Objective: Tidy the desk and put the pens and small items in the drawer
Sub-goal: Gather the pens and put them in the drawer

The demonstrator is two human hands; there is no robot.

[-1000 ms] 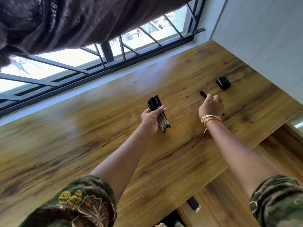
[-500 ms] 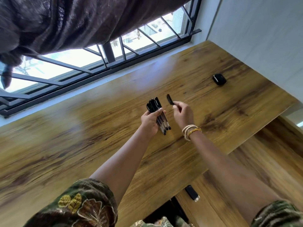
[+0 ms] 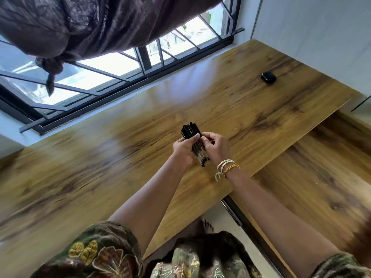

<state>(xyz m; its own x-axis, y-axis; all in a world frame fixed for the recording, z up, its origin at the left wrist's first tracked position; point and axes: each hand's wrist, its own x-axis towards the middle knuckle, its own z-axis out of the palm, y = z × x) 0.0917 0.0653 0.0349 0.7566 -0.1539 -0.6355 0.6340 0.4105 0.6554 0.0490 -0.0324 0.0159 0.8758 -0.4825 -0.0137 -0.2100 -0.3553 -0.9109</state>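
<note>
Both hands meet over the middle of the wooden desk (image 3: 251, 109). The left hand (image 3: 183, 150) is wrapped around a bundle of black pens (image 3: 193, 141), caps fanned out above the thumb, tips poking out below — held clear of the desktop. The right hand (image 3: 215, 146), string bracelets at the wrist, has its fingers curled in against the side of the bundle, pinching at it. Well apart, near the far right corner, sits a small black case (image 3: 268, 77)

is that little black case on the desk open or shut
Shut, it appears: the small black case lies as one closed lump on the desk, no lid raised.
</note>
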